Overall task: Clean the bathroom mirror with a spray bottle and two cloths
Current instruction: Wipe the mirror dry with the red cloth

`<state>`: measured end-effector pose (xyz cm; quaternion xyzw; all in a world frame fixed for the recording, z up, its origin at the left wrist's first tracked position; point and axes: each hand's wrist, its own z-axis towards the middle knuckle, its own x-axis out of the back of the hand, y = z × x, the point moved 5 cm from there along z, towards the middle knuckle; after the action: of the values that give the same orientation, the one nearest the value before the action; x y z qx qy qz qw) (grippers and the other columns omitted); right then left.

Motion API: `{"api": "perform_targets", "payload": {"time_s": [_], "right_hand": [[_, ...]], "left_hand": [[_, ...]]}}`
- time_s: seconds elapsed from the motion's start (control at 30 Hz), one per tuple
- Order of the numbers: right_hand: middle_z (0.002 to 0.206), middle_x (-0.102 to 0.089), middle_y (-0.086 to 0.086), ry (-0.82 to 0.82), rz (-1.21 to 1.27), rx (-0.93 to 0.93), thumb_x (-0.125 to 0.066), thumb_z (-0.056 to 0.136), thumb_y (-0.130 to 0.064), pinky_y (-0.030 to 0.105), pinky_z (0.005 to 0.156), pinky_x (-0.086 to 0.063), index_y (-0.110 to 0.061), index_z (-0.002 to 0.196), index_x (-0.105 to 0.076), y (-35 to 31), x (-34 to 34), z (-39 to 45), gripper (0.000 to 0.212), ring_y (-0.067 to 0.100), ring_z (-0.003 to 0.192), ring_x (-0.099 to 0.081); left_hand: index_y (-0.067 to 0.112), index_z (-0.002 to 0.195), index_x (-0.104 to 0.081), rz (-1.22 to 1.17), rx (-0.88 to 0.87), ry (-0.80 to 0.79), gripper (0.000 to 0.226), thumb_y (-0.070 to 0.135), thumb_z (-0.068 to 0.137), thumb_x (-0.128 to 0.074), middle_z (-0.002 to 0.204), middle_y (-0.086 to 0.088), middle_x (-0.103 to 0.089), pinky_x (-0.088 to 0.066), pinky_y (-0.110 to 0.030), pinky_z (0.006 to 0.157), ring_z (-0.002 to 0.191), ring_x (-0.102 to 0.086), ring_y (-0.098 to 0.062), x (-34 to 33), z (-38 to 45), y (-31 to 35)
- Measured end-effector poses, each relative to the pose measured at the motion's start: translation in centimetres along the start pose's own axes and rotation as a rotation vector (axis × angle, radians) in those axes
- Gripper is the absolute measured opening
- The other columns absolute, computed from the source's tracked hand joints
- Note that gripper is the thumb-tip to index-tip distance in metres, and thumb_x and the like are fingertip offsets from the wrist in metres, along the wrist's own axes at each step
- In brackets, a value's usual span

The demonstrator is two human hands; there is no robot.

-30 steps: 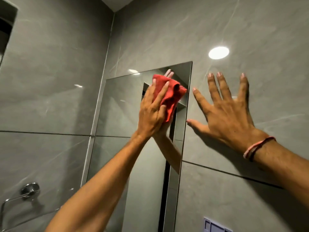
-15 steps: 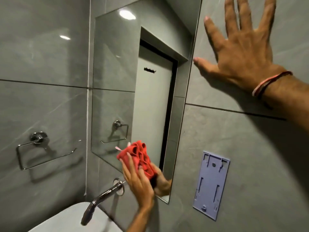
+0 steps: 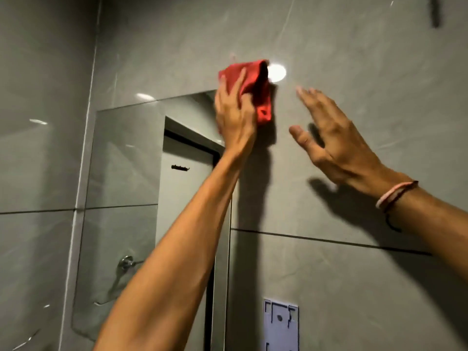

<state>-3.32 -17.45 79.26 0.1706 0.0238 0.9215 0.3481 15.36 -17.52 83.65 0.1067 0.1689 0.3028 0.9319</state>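
Observation:
A frameless mirror [image 3: 126,173] hangs on the grey tiled wall, reflecting a door and a towel ring. My left hand [image 3: 234,115] grips a crumpled red cloth [image 3: 255,84] at the mirror's top right corner, and the cloth overlaps onto the wall tile above it. My right hand [image 3: 334,143] hovers just right of it with fingers spread, close to the wall and holding nothing. It is blurred by motion. A pink and dark string band circles the right wrist. No spray bottle or second cloth is in view.
A pale purple plastic wall bracket [image 3: 280,324] is fixed low on the tile right of the mirror. A bright ceiling light glare [image 3: 277,72] shows on the wall beside the cloth. Dark grout lines cross the wall.
My left hand swept the red cloth from the mirror's bottom edge up to its top right corner. My right hand lifted its palm off the wall tile. The view tilted upward.

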Motion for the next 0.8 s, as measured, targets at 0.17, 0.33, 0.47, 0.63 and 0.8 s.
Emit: {"api": "perform_targets", "payload": {"time_s": [0.17,0.33,0.47,0.63,0.8], "right_hand": [[0.154,-0.059,0.002,0.241,0.754,-0.531,-0.048,0.064,-0.099,0.046,0.114,-0.051,-0.027,0.155,-0.042,1.3,3.1,1.7,0.117,0.021,0.135,-0.062],[0.072,-0.082,-0.011,0.452,1.064,-0.649,-0.084,0.08,-0.04,0.03,0.073,-0.067,-0.017,0.088,-0.074,0.0,5.5,-0.8,0.027,0.004,0.074,-0.079],[0.086,-0.08,0.001,0.51,1.069,-0.694,-0.081,0.088,-0.012,0.026,0.073,-0.064,-0.008,0.097,-0.075,0.3,6.8,-5.3,0.012,0.01,0.081,-0.079],[0.076,-0.078,-0.007,0.636,1.171,-0.702,-0.078,0.091,-0.015,0.024,0.07,-0.062,-0.017,0.094,-0.066,0.4,9.4,-12.5,0.013,0.006,0.077,-0.076],[0.077,-0.077,-0.009,0.688,1.178,-0.776,-0.079,0.091,-0.016,0.029,0.076,-0.063,-0.02,0.093,-0.063,0.8,10.7,-21.4,0.016,0.008,0.08,-0.072]], "left_hand": [[0.005,0.145,-0.049,-0.17,-0.118,-0.247,0.055,0.009,0.091,-0.039,0.162,-0.021,-0.033,-0.025,-0.052,0.124,0.15,-0.031,-0.033,-4.2,-1.1,5.7],[0.0,0.148,-0.042,-0.098,-0.351,-0.412,0.068,0.01,0.083,-0.057,0.162,-0.025,-0.031,-0.027,-0.054,0.123,0.151,-0.03,-0.034,-4.2,-9.5,7.4],[0.015,0.154,-0.029,-0.138,-0.234,-0.421,0.104,0.036,0.07,-0.086,0.165,-0.009,-0.027,-0.033,-0.05,0.123,0.154,-0.027,-0.02,-2.5,-14.4,7.3],[0.027,0.144,-0.046,-0.544,0.328,-0.435,0.082,0.039,0.069,-0.078,0.14,0.002,-0.061,-0.055,-0.034,0.102,0.125,-0.063,-0.014,-1.9,-20.7,5.2],[0.016,0.109,-0.074,-0.837,0.723,-0.67,0.028,0.016,0.081,-0.074,0.106,-0.003,-0.079,-0.062,-0.031,0.077,0.09,-0.076,-0.017,-3.9,-28.9,5.2]]}}
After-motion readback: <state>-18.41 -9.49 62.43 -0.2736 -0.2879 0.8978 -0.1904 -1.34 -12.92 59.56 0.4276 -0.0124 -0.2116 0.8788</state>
